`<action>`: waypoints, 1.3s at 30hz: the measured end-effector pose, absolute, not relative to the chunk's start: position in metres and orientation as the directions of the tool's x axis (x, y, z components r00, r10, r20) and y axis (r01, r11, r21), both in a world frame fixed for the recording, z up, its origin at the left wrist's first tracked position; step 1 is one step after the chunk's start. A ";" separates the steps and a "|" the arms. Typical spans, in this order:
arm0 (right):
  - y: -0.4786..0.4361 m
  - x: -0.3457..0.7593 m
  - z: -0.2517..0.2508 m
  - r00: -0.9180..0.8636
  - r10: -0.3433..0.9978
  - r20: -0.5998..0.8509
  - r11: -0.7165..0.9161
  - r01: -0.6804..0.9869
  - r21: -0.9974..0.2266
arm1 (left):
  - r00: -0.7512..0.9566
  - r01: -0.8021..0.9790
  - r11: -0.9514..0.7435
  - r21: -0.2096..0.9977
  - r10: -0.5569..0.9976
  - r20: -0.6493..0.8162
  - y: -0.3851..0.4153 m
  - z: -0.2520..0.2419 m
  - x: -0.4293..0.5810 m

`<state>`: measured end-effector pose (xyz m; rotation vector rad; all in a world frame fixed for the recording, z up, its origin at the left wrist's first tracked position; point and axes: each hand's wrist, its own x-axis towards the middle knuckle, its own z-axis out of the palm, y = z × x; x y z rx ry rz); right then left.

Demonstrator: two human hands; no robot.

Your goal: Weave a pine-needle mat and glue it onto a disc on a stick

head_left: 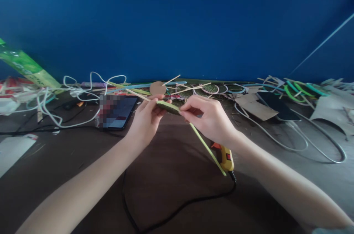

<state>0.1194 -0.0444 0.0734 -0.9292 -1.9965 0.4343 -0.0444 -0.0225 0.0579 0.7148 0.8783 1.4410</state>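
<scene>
My left hand (149, 110) is closed around a small dark green disc (174, 110), which I see tilted nearly edge-on. A thin wooden stick (138, 95) juts out to the left beside my left fingers; whether it is joined to the disc I cannot tell. With thumb and forefinger, my right hand (203, 114) pinches a yellow-green strip (207, 147) at the disc's right edge. Part of the strip lies along the disc's rim, and its loose end slants down to the right. Below my right wrist lies a yellow hot glue gun (227, 158), partly hidden by the forearm.
A phone (117, 112) leans at the left, near tangled white cables (66, 125). Several sticks, rings and a tan cardboard disc (158, 88) line the back. On the right lie a dark phone (279, 107), cardboard (256, 107) and coloured strips. A black cord (190, 201) crosses the front.
</scene>
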 end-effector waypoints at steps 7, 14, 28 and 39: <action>-0.043 0.119 0.071 -0.357 0.708 0.609 0.700 0.466 -0.541 | -0.062 -0.534 0.010 0.846 0.997 -0.050 -0.024 0.059 -0.042; -0.043 0.120 0.069 -0.397 0.642 0.656 0.748 0.512 -0.422 | -0.004 -0.506 0.055 0.861 0.998 -0.066 -0.023 0.056 -0.045; -0.044 0.122 0.069 -0.513 0.487 0.706 0.768 0.638 -0.066 | 0.188 -0.495 0.220 0.841 0.972 -0.143 -0.016 0.059 -0.052; -0.046 0.122 0.067 -0.548 0.393 0.738 0.771 0.634 0.060 | 0.262 -0.456 0.266 0.849 0.952 -0.158 -0.017 0.068 -0.056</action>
